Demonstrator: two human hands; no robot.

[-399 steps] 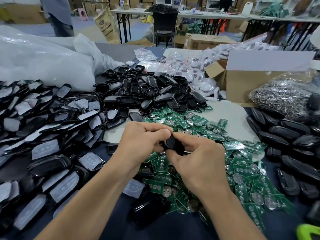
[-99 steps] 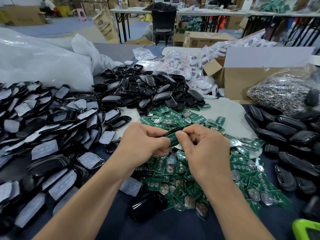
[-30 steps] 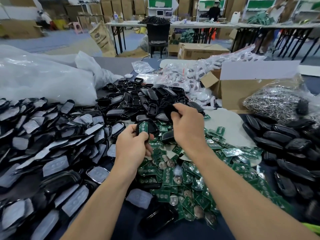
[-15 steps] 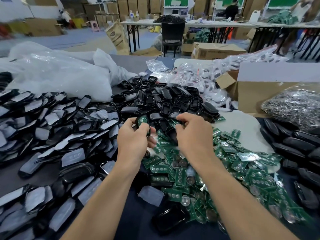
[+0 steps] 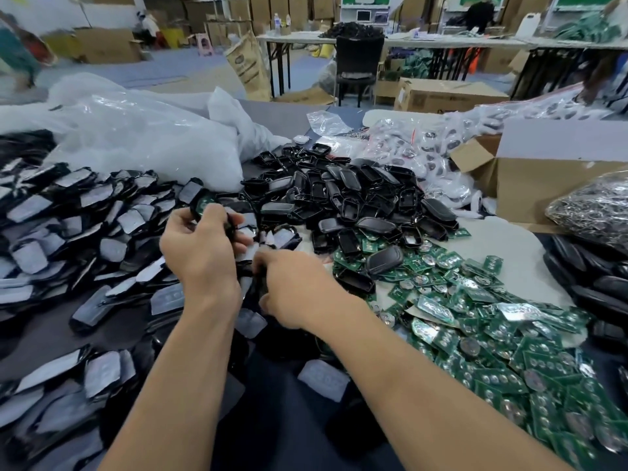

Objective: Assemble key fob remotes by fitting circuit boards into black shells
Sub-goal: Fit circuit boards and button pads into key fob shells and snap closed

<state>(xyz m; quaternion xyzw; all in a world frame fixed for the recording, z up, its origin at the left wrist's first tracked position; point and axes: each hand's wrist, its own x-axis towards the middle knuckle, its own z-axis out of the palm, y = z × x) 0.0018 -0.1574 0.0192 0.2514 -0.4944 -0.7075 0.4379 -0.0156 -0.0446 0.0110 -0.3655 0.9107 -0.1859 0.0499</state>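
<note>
The left grip (image 5: 200,248) is clamped on a black shell (image 5: 194,208), fingers and thumb curled round its sides. The shell is held up off the desk (image 5: 272,396) with its open face tilted away, and a green circuit board (image 5: 205,202) shows inside it. Whether the board is fully seated I cannot tell; the thumb hides most of it.

Just below and to the right, the right grip (image 5: 292,288) dips knuckles-up into the near edge of the shell halves. Something dark sits under its fingertips, but the back of the hand covers them, so I cannot tell if it is clamped on a piece or only reaching.

Left of both grips spreads a wide heap of film-faced shell halves (image 5: 85,212) (likely the covers that shut each fob). Beyond the grips lies a mound of open black shells (image 5: 356,192), and to the right a spill of loose circuit boards (image 5: 492,317), some with coin cells showing. Farther right, at the desk's edge, rest closed black fobs (image 5: 594,266), with a cardboard box (image 5: 543,185) behind them.

As a judgement: this one unit is mid-assembly, board in its shell and a cover to be matched and pressed on. The job as a whole is far from done, since the boards and empty shells waiting far outnumber the closed fobs in view.
</note>
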